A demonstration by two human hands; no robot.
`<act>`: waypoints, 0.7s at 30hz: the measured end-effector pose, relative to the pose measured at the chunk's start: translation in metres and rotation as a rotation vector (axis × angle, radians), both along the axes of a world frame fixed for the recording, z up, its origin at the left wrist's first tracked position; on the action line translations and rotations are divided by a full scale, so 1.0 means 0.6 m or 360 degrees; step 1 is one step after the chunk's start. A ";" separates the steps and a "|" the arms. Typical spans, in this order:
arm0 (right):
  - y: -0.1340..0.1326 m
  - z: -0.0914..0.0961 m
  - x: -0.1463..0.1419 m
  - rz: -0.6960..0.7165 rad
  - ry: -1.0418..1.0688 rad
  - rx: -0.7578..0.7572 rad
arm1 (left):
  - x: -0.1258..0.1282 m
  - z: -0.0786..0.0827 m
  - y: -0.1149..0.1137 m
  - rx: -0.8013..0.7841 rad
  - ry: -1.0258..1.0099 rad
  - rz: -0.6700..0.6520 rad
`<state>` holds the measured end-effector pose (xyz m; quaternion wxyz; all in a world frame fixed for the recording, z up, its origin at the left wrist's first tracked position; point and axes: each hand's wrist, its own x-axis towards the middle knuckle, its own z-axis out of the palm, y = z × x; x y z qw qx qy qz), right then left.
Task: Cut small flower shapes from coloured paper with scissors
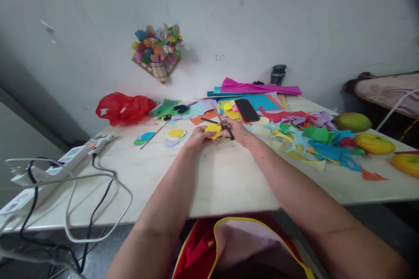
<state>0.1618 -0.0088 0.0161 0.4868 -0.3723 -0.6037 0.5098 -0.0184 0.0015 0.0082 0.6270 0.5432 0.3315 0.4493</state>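
Near the middle of the table, my left hand [197,137] is closed on a yellow paper flower shape [213,130], its fingertips at the paper's lower edge. Scissors with black handles [231,134] are in my right hand [238,132], a silver blade pointing up and away over the paper. A thin dark bar [208,120] lies just beyond the flower; I cannot tell whether it is the second blade or a separate thing. To the left rest yellow flower cut-outs [176,133], pale lilac pieces [172,142] and a blue paper oval [148,135].
Coloured paper scraps [314,137] spread over the right side, beside mangoes [375,143]. A black phone [246,110] lies on paper sheets behind my hands. A red plastic bag [124,108] and dark scissors [185,107] sit at back left. A power strip [73,157] with looping cables occupies the left edge.
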 end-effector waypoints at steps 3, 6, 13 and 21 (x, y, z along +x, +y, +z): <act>0.001 0.002 0.003 -0.0062 0.0034 0.0007 | -0.001 -0.001 0.001 0.0013 -0.0027 0.0045; 0.002 0.003 0.009 -0.0082 0.0004 -0.0017 | -0.002 -0.003 0.003 0.0031 -0.0063 0.0149; -0.012 0.010 0.016 0.0158 -0.0247 -0.0184 | -0.004 -0.007 0.010 0.0050 -0.0191 0.0335; -0.010 0.005 0.014 0.0291 -0.0345 -0.0183 | 0.000 -0.003 0.007 -0.0017 -0.0395 0.0399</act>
